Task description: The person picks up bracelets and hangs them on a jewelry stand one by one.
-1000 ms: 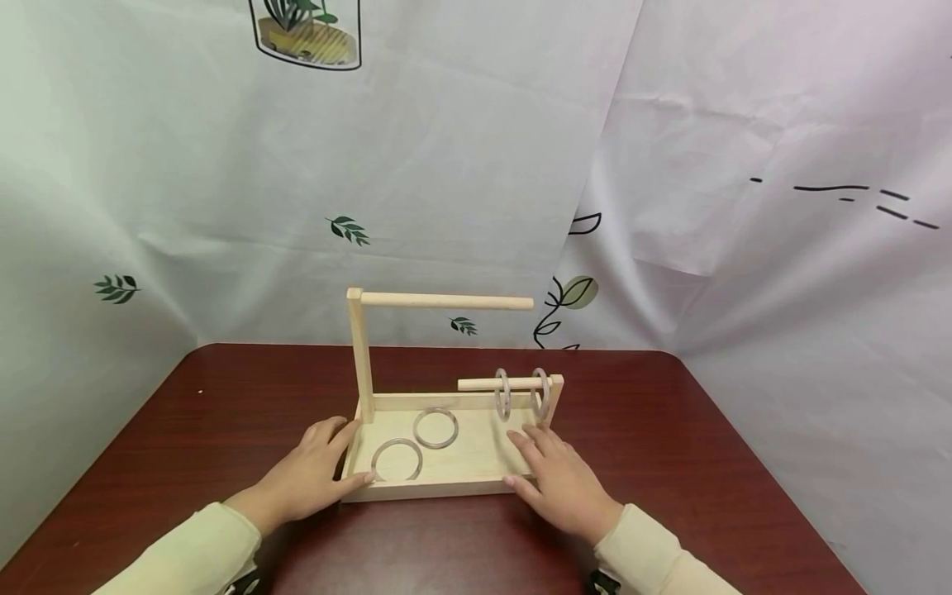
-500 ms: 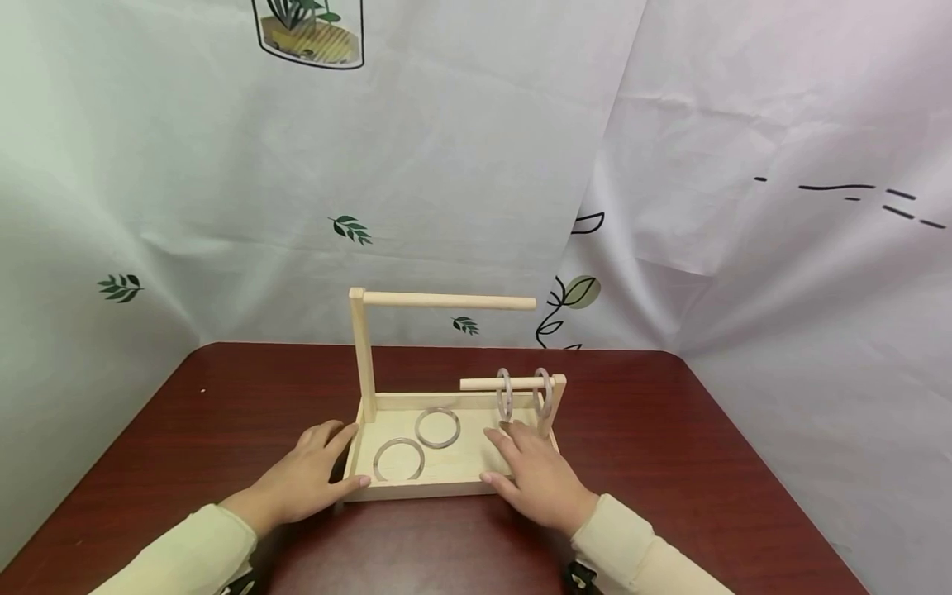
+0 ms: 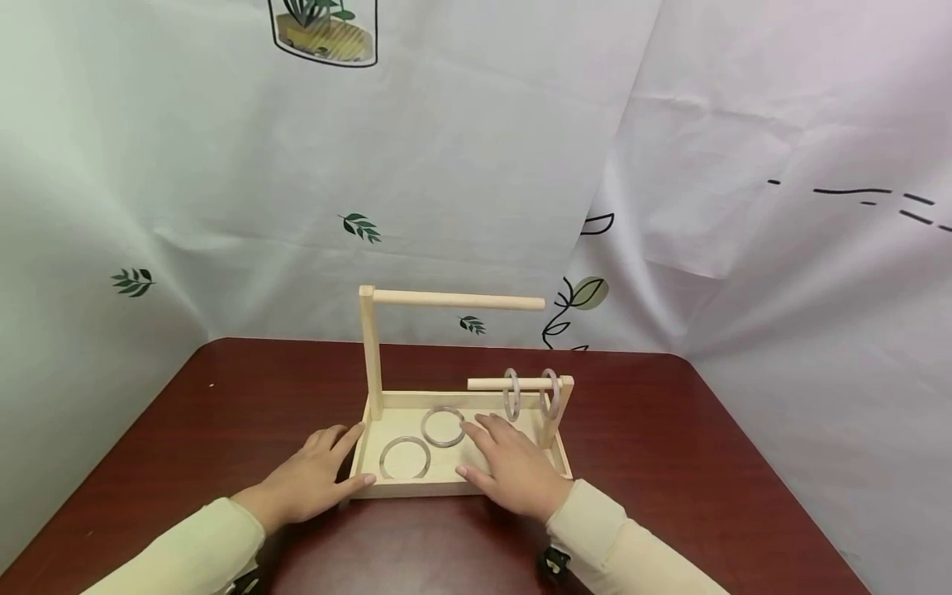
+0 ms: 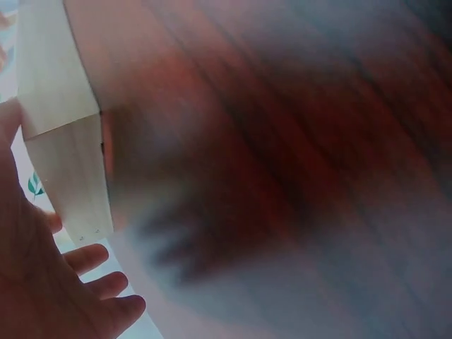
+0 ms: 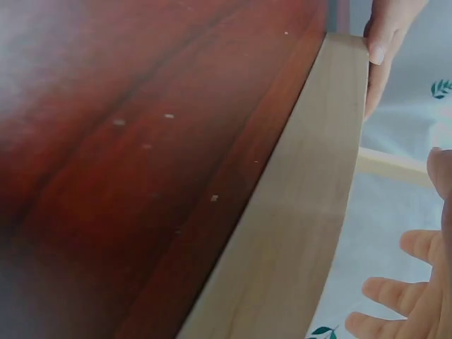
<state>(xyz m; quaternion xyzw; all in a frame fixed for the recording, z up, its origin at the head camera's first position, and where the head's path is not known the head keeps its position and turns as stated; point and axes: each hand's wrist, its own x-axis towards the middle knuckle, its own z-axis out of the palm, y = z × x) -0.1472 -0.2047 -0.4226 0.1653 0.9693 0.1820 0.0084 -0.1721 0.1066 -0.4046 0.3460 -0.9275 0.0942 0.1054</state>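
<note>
A pale wooden stand has a shallow tray (image 3: 416, 489), a high bar (image 3: 461, 300) on the left and a lower bar (image 3: 487, 384) on the right. Two pale greyish-purple bangles (image 3: 516, 397) hang on the lower bar. In the tray lie a front bangle (image 3: 405, 438) and a rear bangle (image 3: 444, 408), both flat. My left hand (image 3: 308, 479) is at the tray's left end, thumb by the front corner, fingers along the side. Over the tray's right half, my right hand (image 3: 516, 473) spreads its fingers, holding nothing; its index fingertip is near the rear bangle.
The stand is on a dark red wooden table (image 3: 669, 463). Behind and beside the table hangs a pale cloth (image 3: 476, 165) printed with leaves. In the right wrist view, the tray's front wall (image 5: 304, 191) runs close by my hand.
My right hand has moved left across the tray, from its right end towards the rear bangle. My left hand keeps its place at the corner. The bangles have not moved.
</note>
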